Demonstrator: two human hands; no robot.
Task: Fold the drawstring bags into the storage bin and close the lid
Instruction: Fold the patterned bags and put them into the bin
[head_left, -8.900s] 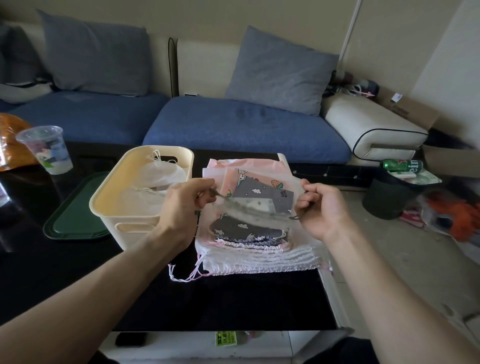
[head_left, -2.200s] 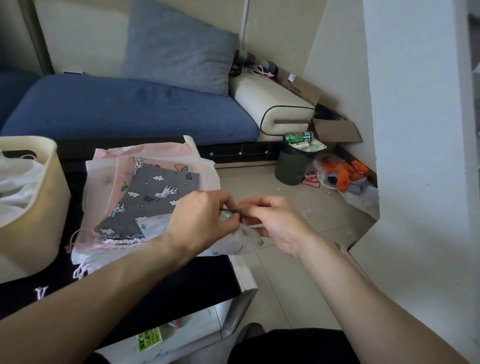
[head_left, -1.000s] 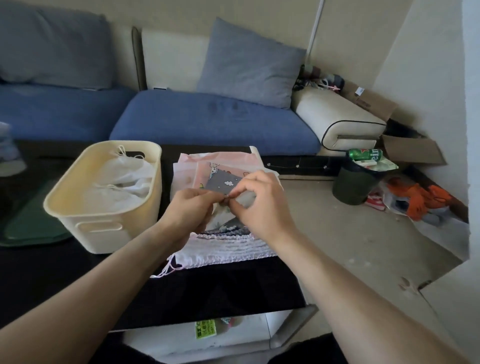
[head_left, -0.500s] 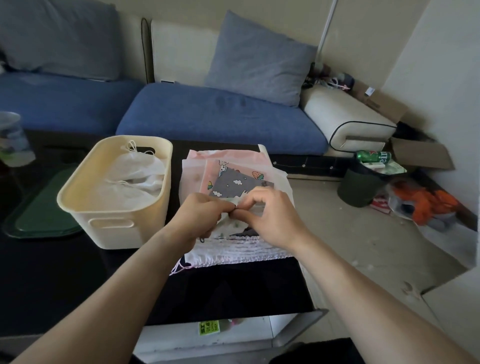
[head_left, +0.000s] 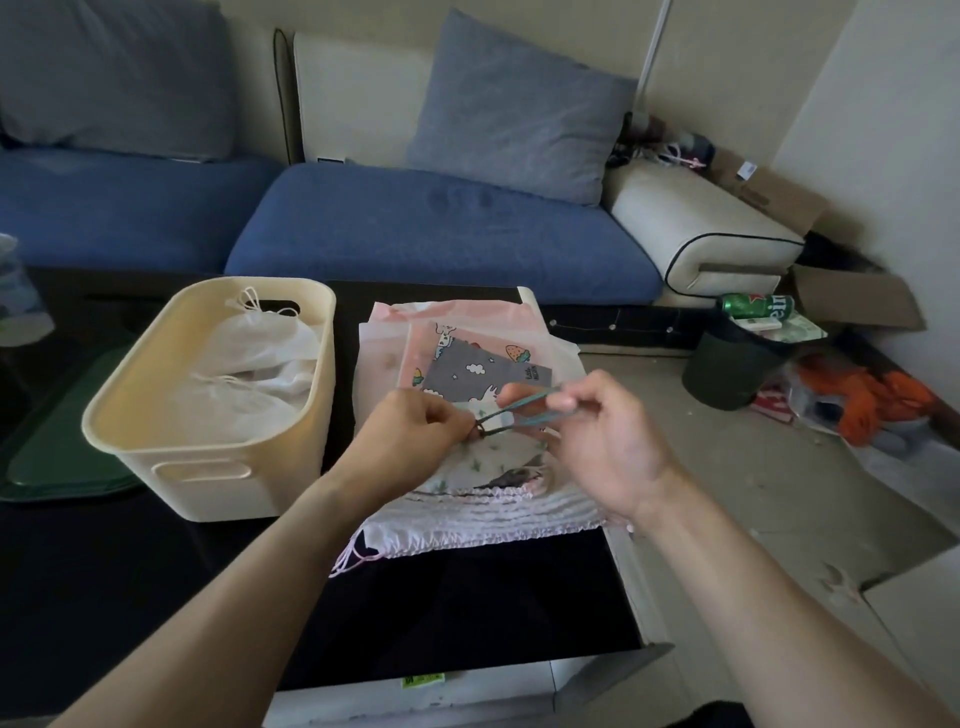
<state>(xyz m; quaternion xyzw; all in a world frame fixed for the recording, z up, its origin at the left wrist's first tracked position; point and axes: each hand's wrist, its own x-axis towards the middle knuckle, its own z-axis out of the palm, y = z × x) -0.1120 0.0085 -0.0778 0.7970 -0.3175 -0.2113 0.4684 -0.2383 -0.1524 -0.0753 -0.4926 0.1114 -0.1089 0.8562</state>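
Note:
A cream storage bin (head_left: 171, 457) stands open on the black table, with white folded bags (head_left: 249, 364) inside. Right of it lies a stack of drawstring bags (head_left: 483, 514), pink, grey and white. Above the stack I hold a small white bag with green print (head_left: 488, 457). My left hand (head_left: 410, 436) pinches the bag's gathered neck. My right hand (head_left: 597, 431) pinches its teal drawstring (head_left: 524, 408), stretched taut between the hands. A green lid (head_left: 57, 457) lies flat left of the bin.
The black table (head_left: 156, 582) ends just right of the bag stack. A blue sofa (head_left: 415, 228) with grey cushions runs behind. On the floor to the right are a dark waste bin (head_left: 727, 364), a cardboard box (head_left: 857, 301) and orange clutter (head_left: 872, 400).
My hands were close together at the bag's neck; now the right hand has pulled right, drawing the teal cord out. Earlier the bag was held spread wide.

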